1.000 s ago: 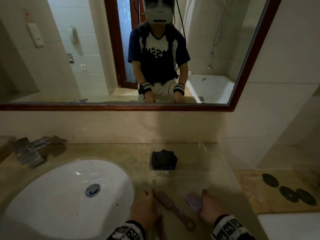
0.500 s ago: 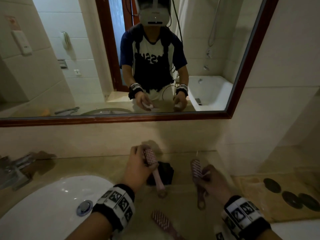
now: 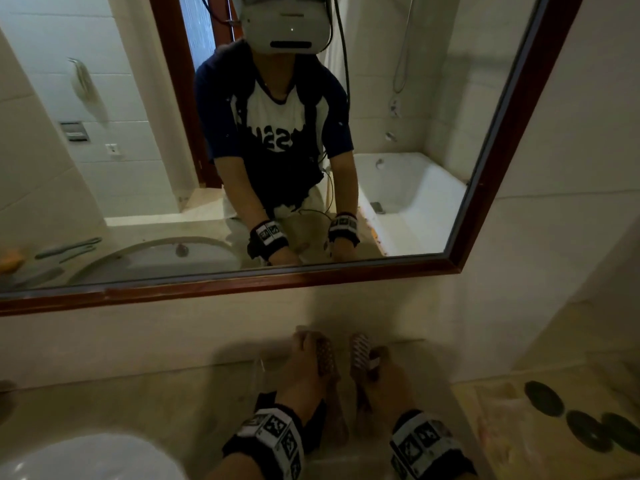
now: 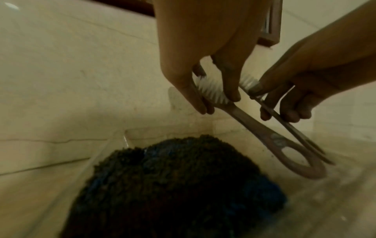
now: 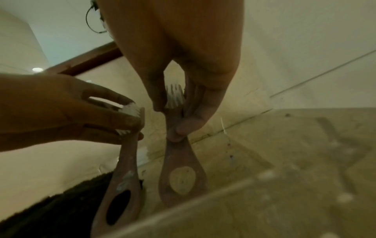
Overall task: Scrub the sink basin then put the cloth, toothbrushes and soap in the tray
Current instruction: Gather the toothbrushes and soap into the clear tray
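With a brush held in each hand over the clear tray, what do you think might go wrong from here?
1. Both hands pinch their brushes at the bristle end, so the long handles dangle: the left hand brush and the right hand brush nearly cross and may knock together.
2. The dark cloth fills one side of the tray; a brush could land tilted on it.

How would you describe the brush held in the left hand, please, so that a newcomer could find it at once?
Start at the clear tray on the counter under the mirror, where a dark cloth lies. Two pink brushes hang handle-down over it; the left hand pinches the left brush by its white bristles. Unlike the right brush, its looped handle hangs right beside the cloth.
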Demonstrator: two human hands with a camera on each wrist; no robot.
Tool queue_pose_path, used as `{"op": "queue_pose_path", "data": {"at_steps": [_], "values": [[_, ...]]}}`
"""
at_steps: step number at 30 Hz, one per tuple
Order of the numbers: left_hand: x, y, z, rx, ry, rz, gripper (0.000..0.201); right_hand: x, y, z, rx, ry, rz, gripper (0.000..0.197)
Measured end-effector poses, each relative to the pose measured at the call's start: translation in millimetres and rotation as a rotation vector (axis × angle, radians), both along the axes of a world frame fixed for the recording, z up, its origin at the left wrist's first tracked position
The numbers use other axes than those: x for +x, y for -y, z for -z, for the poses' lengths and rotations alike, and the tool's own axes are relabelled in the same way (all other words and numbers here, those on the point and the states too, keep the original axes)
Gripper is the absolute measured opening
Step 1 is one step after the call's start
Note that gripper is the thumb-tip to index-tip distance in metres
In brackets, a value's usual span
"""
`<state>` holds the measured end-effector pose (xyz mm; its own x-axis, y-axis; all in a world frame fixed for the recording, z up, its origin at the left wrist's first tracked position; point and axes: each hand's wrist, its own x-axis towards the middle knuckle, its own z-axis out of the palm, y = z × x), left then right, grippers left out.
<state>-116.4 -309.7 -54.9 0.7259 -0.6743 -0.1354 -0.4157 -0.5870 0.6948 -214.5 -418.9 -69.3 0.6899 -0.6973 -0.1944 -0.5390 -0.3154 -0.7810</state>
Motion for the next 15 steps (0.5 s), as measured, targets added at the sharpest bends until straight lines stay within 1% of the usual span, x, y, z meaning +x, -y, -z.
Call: {"op": "queue_pose_path", "data": {"at_steps": [2, 3, 6, 9, 12, 15], "values": [[3.8, 3.3, 2.8, 0.068, 0.002, 0.017, 0.065, 2.7, -1.2, 6.0, -0.006, -0.022, -0.028, 0.021], [5.1, 3.8, 3.6, 0.093, 0.008, 0.024, 0.066, 3.5, -1.1, 9.0, -0.015, -0.043, -0.041, 0.023], [9.0, 3.0, 9.2, 0.116, 0.037, 0.060, 0.065, 4.8, 0.6, 14.5, -0.035, -0.103, -0.089, 0.037], [10.1, 1.7, 14.6, 0.137, 0.080, 0.095, 0.063, 4.5, 0.3, 13.1, -0.037, -0.146, -0.122, 0.036], [11.1, -0.3, 17.8, 0.210, 0.118, 0.165, 0.075, 4.1, -2.0, 9.5, -0.053, -0.193, -0.148, 0.034], [9.9, -4.7, 23.9, 0.308, 0.134, 0.304, 0.090, 4.6, -2.2, 11.4, -0.069, -0.222, -0.179, 0.040]]}}
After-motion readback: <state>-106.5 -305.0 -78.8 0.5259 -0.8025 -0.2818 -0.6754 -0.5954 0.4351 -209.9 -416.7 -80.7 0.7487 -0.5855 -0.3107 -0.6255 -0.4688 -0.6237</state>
